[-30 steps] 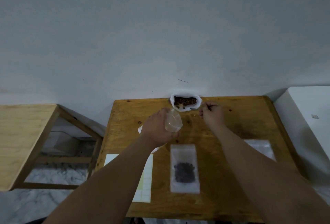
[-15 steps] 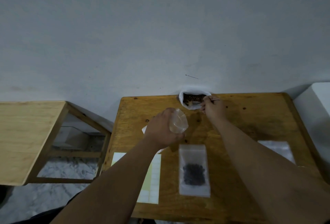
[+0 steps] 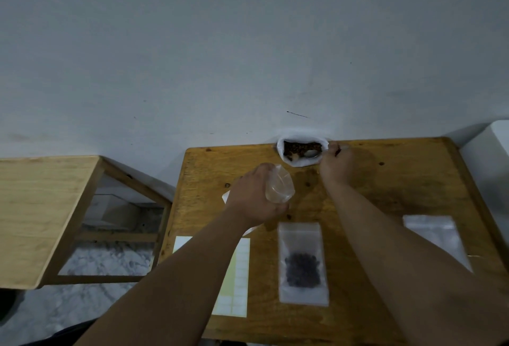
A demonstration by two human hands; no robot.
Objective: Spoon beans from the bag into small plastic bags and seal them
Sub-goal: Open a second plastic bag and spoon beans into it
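Wooden tabletop (image 3: 385,196) against a grey wall: left hand (image 3: 254,196) grips an empty small plastic bag (image 3: 279,188); right hand (image 3: 336,165) fingers pinch a spoon (image 3: 312,153) inside the white bean bag (image 3: 301,150).

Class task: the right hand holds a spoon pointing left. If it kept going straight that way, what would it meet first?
Probably the beans inside the white bag: the right hand holds the spoon with its bowl already in the bag's mouth, though depth is unclear.

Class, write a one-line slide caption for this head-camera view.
Right hand dips a spoon into the bean bag; left hand holds an empty small bag.
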